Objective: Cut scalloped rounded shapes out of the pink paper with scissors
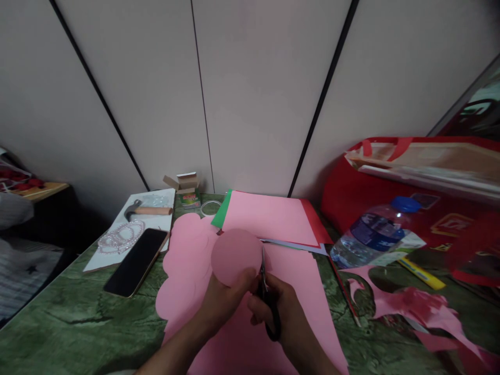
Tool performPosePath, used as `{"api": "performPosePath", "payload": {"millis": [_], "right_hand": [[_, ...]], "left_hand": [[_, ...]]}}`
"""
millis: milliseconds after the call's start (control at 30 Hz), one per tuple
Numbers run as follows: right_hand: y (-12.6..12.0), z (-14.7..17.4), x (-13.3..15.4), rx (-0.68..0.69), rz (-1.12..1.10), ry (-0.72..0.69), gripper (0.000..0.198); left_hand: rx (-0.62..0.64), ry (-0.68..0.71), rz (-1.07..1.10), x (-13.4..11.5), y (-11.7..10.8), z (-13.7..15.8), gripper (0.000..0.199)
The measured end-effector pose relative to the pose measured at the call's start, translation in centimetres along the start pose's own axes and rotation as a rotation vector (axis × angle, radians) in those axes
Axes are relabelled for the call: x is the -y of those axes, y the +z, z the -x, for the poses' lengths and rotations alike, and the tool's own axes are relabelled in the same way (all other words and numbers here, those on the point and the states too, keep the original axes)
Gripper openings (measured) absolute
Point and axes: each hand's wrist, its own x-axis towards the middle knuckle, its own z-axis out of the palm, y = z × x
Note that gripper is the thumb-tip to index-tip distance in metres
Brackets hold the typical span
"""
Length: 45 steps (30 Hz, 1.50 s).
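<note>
My left hand (228, 291) pinches a round pink paper disc (236, 255) by its lower edge, thumb on top. In my right hand (281, 307) is a pair of scissors (269, 299) with dark handles, fingers wrapped through the loops. The blades point away from me and lie along the disc's right edge. Both hands are above a large pink paper sheet (297, 302). On its left lie several overlapping pink paper pieces with scalloped edges (185, 260).
Left: a phone (136, 263), a bead string (122, 238), a hammer (148, 210), a white board (158, 200) and a small box (189, 192). Behind: stacked coloured paper (269, 216). Right: a pencil (346, 291), water bottle (371, 234), red bag (339, 182), yellow cutter (424, 273) and pink scraps (410, 307).
</note>
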Motion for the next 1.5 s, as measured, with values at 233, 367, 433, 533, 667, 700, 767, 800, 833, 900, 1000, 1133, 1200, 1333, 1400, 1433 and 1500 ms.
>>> {"api": "performPosePath", "payload": {"millis": [233, 367, 433, 533, 667, 700, 767, 800, 833, 900, 1000, 1133, 1200, 1333, 1400, 1433, 1500], "right_hand": [[0.1, -0.1, -0.2, -0.001, -0.034, 0.005, 0.03], [0.2, -0.1, -0.2, -0.02, -0.037, 0.021, 0.031], [0.3, -0.1, -0.1, -0.022, -0.04, 0.036, 0.031], [0.4, 0.1, 0.2, -0.026, -0.039, 0.042, 0.028], [0.4, 0.1, 0.3, -0.022, -0.046, 0.039, 0.025], [0.4, 0.2, 0.3, -0.021, -0.053, 0.04, 0.025], [0.4, 0.2, 0.3, -0.029, -0.067, 0.046, 0.024], [0.5, 0.2, 0.2, -0.031, -0.071, 0.05, 0.023], [0.5, 0.2, 0.1, -0.031, -0.076, 0.053, 0.023], [0.7, 0.2, 0.0, -0.02, -0.076, 0.064, 0.023], [0.8, 0.3, -0.2, 0.01, -0.057, 0.076, 0.023], [0.5, 0.2, 0.1, 0.032, -0.034, 0.016, 0.025], [0.3, 0.1, 0.4, 0.04, -0.027, -0.031, 0.027], [0.2, 0.1, 0.8, 0.043, -0.015, -0.062, 0.027], [0.3, 0.1, 0.7, 0.042, -0.012, -0.065, 0.026], [0.3, 0.0, 0.6, 0.04, -0.012, -0.067, 0.027], [0.3, -0.1, 0.4, 0.025, -0.007, -0.065, 0.028]], "left_hand": [[-0.027, 0.05, -0.018, 1.0, -0.2, -0.4, 0.016], [-0.048, 0.08, -0.01, 1.3, -0.4, -0.5, 0.019], [-0.049, 0.089, -0.015, 1.3, -0.4, -0.5, 0.019], [-0.064, 0.089, -0.014, 1.4, -0.3, -0.5, 0.021], [-0.092, 0.091, -0.019, 1.5, -0.3, -0.6, 0.02], [-0.096, 0.101, -0.024, 1.6, -0.3, -0.6, 0.019], [-0.1, 0.125, -0.035, 1.7, -0.3, -0.7, 0.018], [-0.1, 0.134, -0.04, 1.7, -0.3, -0.8, 0.019], [-0.102, 0.138, -0.038, 1.7, -0.3, -0.8, 0.019], [-0.092, 0.131, -0.004, 1.8, -0.3, -0.8, 0.021], [-0.091, 0.056, 0.048, 1.6, -0.3, -0.7, 0.026], [-0.071, -0.011, 0.038, 1.0, -0.2, -0.3, 0.026], [-0.07, -0.01, 0.039, 0.7, 0.0, -0.2, 0.025], [-0.111, -0.019, 0.044, 0.3, 0.3, 0.0, 0.019], [-0.111, -0.023, 0.043, 0.3, 0.4, 0.0, 0.017], [-0.106, -0.025, 0.04, 0.3, 0.4, 0.1, 0.017], [-0.105, -0.024, 0.04, 0.2, 0.4, 0.1, 0.018]]}}
